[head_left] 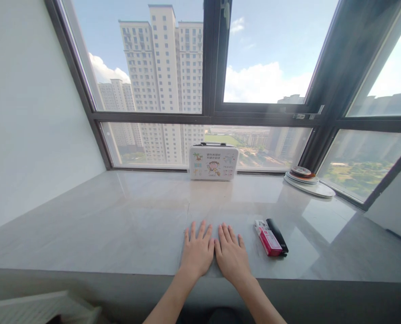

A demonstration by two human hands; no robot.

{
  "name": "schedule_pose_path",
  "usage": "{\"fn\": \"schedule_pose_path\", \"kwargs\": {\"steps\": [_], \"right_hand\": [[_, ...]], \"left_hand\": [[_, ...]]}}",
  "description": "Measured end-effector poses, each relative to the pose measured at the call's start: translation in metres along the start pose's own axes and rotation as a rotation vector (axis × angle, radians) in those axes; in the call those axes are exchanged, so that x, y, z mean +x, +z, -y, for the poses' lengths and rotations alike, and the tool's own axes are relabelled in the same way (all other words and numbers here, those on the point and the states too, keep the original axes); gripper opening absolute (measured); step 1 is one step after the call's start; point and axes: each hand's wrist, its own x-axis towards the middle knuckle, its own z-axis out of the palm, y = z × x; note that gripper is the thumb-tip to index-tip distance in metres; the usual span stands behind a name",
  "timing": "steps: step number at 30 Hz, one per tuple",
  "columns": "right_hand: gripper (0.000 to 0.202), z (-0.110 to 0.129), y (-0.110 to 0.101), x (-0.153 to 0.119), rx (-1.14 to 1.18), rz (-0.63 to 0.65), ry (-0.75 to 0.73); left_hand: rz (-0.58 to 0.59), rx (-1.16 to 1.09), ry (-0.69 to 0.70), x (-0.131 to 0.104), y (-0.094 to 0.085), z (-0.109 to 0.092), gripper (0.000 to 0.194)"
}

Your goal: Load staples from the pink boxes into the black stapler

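My left hand [198, 251] lies palm down on the pale marble sill [119, 234], fingers spread and holding nothing. Close beside it, my right hand [231, 252] rests flat too, its thumb side next to the left thumb, with nothing held. To the right of my right hand lies a pink and white box [268, 238], and against its right side is a black stapler-like object [277, 236]. A white case [214, 163] with cartoon prints and a dark handle stands upright at the back, near the window.
Stacked plates or lids [303, 175] sit on a white board [317, 189] in the back right corner. Dark window frames [153, 118] border the sill's back. A white slatted object [41, 308] shows below the front edge at lower left.
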Motion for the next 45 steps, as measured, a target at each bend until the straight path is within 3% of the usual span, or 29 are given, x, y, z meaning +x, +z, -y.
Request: {"fn": "schedule_pose_path", "kwargs": {"steps": [13,24,33,41,45], "right_hand": [[0.057,-0.044,-0.017,0.001,0.057,0.075,-0.128],[0.059,-0.070,-0.019,-0.002,0.034,0.066,-0.083],[0.060,-0.058,-0.012,-0.004,-0.019,0.014,-0.049],[0.059,-0.030,0.001,-0.007,-0.070,-0.072,0.032],[0.058,-0.017,0.001,-0.007,0.014,-0.081,0.023]], "left_hand": [[0.020,-0.022,0.009,-0.005,-0.009,0.014,0.061],[0.028,0.004,0.014,-0.006,-0.007,0.023,0.058],[-0.030,0.049,-0.032,-0.006,0.006,0.013,0.062],[-0.049,0.059,-0.041,-0.005,0.008,0.005,0.061],[-0.043,0.068,-0.020,-0.005,0.007,0.004,0.061]]}}
